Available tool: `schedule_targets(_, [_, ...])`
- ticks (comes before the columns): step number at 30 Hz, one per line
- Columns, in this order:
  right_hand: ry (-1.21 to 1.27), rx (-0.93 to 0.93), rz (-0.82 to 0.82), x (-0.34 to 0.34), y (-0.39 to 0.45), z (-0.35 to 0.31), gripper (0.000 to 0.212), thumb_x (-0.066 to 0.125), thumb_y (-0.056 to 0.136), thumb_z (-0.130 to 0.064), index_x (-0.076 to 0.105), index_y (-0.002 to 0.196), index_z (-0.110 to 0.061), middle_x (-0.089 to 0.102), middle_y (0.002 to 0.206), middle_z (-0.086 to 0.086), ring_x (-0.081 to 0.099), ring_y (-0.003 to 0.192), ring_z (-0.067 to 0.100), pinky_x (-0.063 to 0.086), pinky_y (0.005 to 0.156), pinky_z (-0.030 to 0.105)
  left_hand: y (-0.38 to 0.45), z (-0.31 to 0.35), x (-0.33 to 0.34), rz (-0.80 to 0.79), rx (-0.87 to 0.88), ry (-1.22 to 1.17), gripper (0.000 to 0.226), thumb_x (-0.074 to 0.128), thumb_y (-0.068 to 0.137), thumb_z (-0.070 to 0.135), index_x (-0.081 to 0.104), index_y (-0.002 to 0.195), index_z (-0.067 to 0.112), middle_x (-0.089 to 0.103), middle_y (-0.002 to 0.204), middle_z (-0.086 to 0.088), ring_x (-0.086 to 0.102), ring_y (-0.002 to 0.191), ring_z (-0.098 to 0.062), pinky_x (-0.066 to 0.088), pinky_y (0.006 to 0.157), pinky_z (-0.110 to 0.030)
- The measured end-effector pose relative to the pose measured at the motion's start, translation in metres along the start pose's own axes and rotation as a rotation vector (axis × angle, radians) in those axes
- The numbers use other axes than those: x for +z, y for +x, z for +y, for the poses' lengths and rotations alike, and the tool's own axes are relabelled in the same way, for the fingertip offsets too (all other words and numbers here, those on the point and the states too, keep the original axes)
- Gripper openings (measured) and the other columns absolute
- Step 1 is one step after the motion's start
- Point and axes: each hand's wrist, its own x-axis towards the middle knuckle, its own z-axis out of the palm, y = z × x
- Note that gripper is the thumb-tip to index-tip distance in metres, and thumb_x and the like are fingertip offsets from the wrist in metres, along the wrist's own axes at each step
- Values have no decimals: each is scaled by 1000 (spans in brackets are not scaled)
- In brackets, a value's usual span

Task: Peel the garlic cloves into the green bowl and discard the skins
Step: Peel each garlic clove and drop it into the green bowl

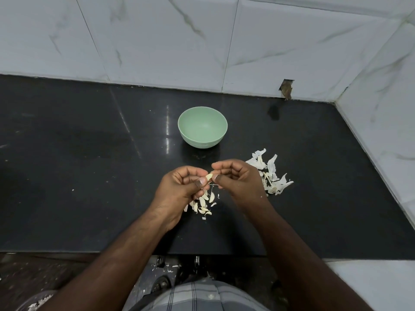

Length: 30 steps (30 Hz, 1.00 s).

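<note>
Nearest the camera, both forearms reach forward over the edge of the dark counter [78, 176]. Just beyond the wrists, a small heap of garlic cloves [203, 204] lies on the counter below and between the hands, partly hidden by the left palm.

Above that heap the left hand [179, 187] has its fingers curled and pinches a single clove [209, 176] between thumb and fingertips. The clove's long axis appears to slant up and to the right, so its upper tip points toward the right hand [238, 178]. That hand is also curled, its thumb and forefinger closed at the clove's tip, apparently on a shred of skin; how much skin remains on the clove is too small to tell.

To the right of the right hand, touching its far edge in this view, sits a pile of papery skins [271, 173].

Farther back, the green bowl [202, 127] stands upright and apart from both hands, and it looks empty. It lies straight ahead of the held clove, slightly left of the right hand, so either hand could reach it; the left, which holds the clove, would probably carry it forward once the skin is off. The marble-patterned wall tiles [157, 41] close the scene behind.
</note>
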Motion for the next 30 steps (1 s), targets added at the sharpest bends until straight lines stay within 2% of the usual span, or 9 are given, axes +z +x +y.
schedule_targets(6, [-5, -17, -45, 1, -2, -2, 28, 70, 82, 12, 69, 93, -15, 71, 80, 9, 66, 68, 6, 52, 65, 17, -2, -1, -3, -10, 31, 50, 17, 69, 84, -10, 70, 96, 2, 71, 77, -8, 70, 74, -18, 55, 68, -24])
schedule_targets(14, [-41, -5, -4, 7, -4, 0, 32, 64, 83, 13, 67, 94, -17, 70, 73, -3, 65, 66, 9, 53, 64, 21, -6, -5, -1, -1, 40, -14, 16, 66, 87, -9, 69, 95, 6, 71, 74, -7, 70, 72, -17, 55, 66, -22])
schedule_targets(16, [-70, 2, 13, 8, -6, 1, 33, 63, 82, 12, 67, 93, -19, 69, 69, -6, 62, 62, 6, 50, 60, 18, -7, -6, 0, 11, 43, -25, 19, 66, 88, -9, 69, 99, 7, 73, 76, -6, 71, 73, -17, 55, 66, -22])
schedule_targets(19, [-119, 6, 27, 8, -7, 5, 32, 64, 81, 8, 67, 92, -22, 67, 69, -7, 58, 61, 7, 49, 60, 23, -7, -6, 1, 15, 42, -32, 25, 66, 88, -8, 71, 107, 7, 73, 82, -5, 70, 79, -17, 55, 68, -22])
schedule_targets(22, [-236, -1, 28, 6, -10, 10, 31, 65, 80, 2, 67, 90, -28, 69, 73, -6, 58, 62, 5, 51, 63, 27, -6, -6, 1, 24, 34, -21, 26, 65, 89, -6, 75, 105, 11, 70, 83, -1, 66, 85, -18, 55, 72, -23])
schedule_targets(26, [-365, -9, 86, -8, -10, 16, 27, 64, 87, -2, 70, 89, -29, 66, 73, -14, 57, 64, -6, 46, 67, 18, -2, -3, -3, 41, 11, -54, 23, 67, 88, -3, 78, 100, 14, 65, 82, -3, 65, 83, -14, 53, 74, -24])
schedule_targets(28, [-467, -32, 143, -20, -7, 17, 26, 60, 92, -5, 72, 93, -28, 63, 82, -15, 57, 72, -7, 43, 72, 18, 0, -2, -5, 38, -6, -55, 21, 68, 88, -1, 76, 101, 13, 67, 84, -6, 67, 80, -14, 54, 74, -24])
schedule_targets(30, [-560, -53, 198, -30, -4, 17, 26, 56, 95, -7, 73, 99, -27, 61, 94, -12, 60, 86, -2, 47, 82, 26, 0, -2, -5, 26, -23, -58, 19, 68, 88, 0, 75, 103, 10, 69, 85, -7, 67, 79, -14, 55, 73, -23])
